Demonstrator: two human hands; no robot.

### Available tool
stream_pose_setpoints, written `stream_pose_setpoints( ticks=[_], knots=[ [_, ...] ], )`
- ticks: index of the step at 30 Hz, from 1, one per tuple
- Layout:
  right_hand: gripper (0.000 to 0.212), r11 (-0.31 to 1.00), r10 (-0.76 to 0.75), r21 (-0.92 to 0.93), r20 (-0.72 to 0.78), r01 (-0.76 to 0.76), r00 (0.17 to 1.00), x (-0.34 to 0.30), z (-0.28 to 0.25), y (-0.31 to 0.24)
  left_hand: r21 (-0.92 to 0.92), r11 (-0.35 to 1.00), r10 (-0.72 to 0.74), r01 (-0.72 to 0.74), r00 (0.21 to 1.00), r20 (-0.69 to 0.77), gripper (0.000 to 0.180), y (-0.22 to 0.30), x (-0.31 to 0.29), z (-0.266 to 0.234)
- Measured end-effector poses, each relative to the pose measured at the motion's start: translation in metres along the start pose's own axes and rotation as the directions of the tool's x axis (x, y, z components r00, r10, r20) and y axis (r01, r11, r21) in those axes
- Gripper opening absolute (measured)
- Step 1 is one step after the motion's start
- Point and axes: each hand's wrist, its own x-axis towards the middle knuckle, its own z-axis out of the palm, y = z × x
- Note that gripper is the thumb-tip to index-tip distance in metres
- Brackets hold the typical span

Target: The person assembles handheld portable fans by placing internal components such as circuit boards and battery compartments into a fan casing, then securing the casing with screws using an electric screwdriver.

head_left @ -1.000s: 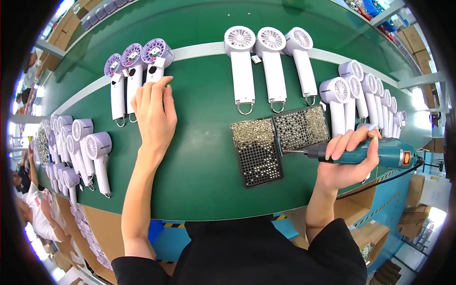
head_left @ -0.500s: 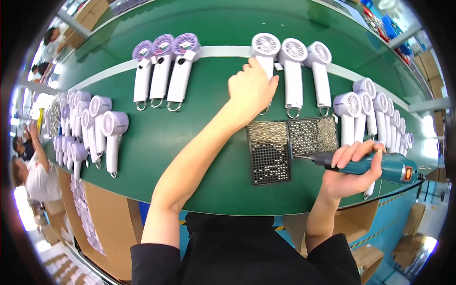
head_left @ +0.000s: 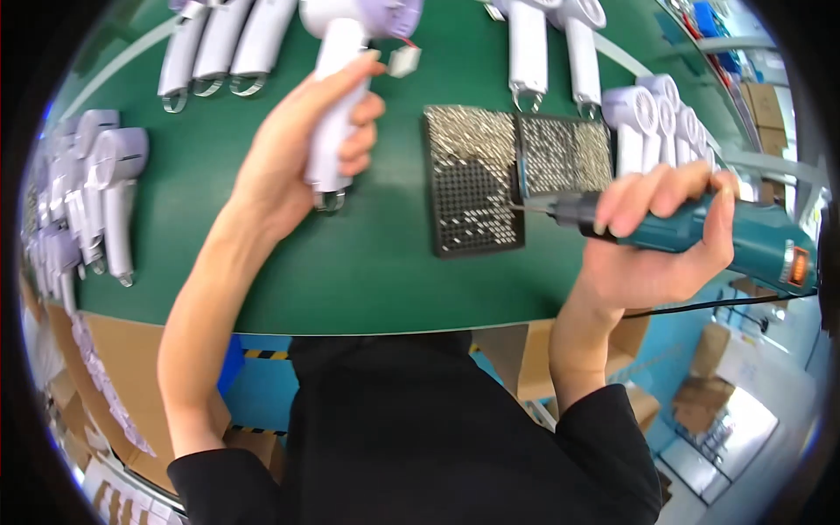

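Observation:
My left hand [head_left: 302, 144] is wrapped round the white handle of a handheld fan [head_left: 337, 83], held with its purple-and-white head away from me. A small white tag or connector [head_left: 404, 61] hangs by a red wire beside that head. In my right hand [head_left: 661, 227] lies a teal electric screwdriver [head_left: 752, 236], roughly level, its bit pointing left. The bit's tip is over or at the edge of a black screw tray [head_left: 442, 227] filled partly with small metal screws; whether it touches cannot be told. A second screw tray [head_left: 551, 149] adjoins it.
On the green table [head_left: 367, 280], several handheld fans [head_left: 254, 39] lie at the far left and more fans [head_left: 529, 61] at the far right. Fan clusters stand at the left [head_left: 118, 166] and right [head_left: 630, 114]. The screwdriver's black cord [head_left: 700, 306] runs along the right edge.
My left hand has picked up a fan from the right-hand row and brought it left and nearer. The screwdriver stays in my right hand, its tip now at the left tray. The view has shifted.

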Motion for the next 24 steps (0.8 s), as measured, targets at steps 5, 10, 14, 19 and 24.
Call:
stream_pose_setpoints(
  ticks=[5, 10, 14, 19, 24],
  knots=[
    [0.023, 0.972, 0.005, -0.233, 0.141, 0.029, 0.99, -0.006, 0.019, 0.01, -0.176, 0.984, 0.015, -0.016, 1.0, -0.005, 0.045, -0.019, -0.004, -0.004],
    [0.019, 0.868, 0.035, -0.491, 0.216, 0.078, 0.976, -0.009, 0.008, 0.015, -0.127, 0.992, 0.011, -0.019, 0.998, -0.061, 0.054, -0.025, -0.01, 0.008],
    [0.016, 0.916, -0.002, -0.397, 0.153, 0.063, 0.988, -0.012, 0.006, 0.023, -0.2, 0.98, -0.017, 0.013, 1.0, -0.016, 0.055, -0.028, -0.011, 0.007],
    [0.014, 0.844, 0.055, -0.529, 0.239, 0.083, 0.969, -0.007, 0.002, 0.023, -0.233, 0.972, -0.039, 0.039, 0.999, 0.002, 0.054, -0.028, -0.012, 0.006],
    [0.013, 0.765, 0.102, -0.612, 0.424, 0.202, 0.9, 0.003, -0.01, 0.014, -0.248, 0.968, -0.05, 0.048, 0.999, -0.001, 0.054, -0.03, -0.008, 0.007]
  ],
)
